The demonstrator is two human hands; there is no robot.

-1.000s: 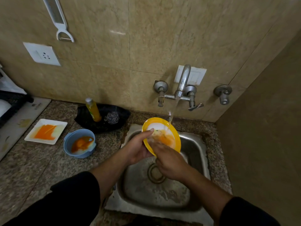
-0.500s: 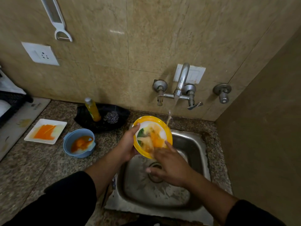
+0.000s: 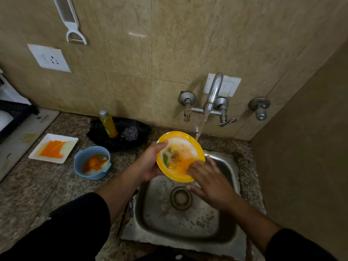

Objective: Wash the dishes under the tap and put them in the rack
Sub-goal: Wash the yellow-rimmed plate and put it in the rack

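Observation:
A yellow-rimmed plate [image 3: 195, 147] smeared with orange and green food is tilted above the steel sink [image 3: 222, 232]. My left hand [image 3: 149, 162] grips its left edge, thumb over the rim. My right hand [image 3: 209, 176] rubs the plate's lower right face with straight fingers. Water runs from the tap [image 3: 213, 95] and falls just past the plate's upper right rim. A dirty blue bowl [image 3: 92, 162] and a dirty white square plate [image 3: 53, 147] wait on the counter to the left. A dark rack [image 3: 11, 117] shows at the far left edge.
A black tray [image 3: 120, 136] behind the bowl holds a yellow soap bottle [image 3: 108, 124] and a steel scrubber [image 3: 130, 133]. A white mat [image 3: 22, 136] lies under the rack. A peeler [image 3: 72, 23] and a wall socket [image 3: 49, 58] are on the tiled wall. A side wall stands close on the right.
My left hand shifted the plate left and turned its face more toward me. My right hand slid from the plate's middle to its lower right part. The water now misses the plate's centre.

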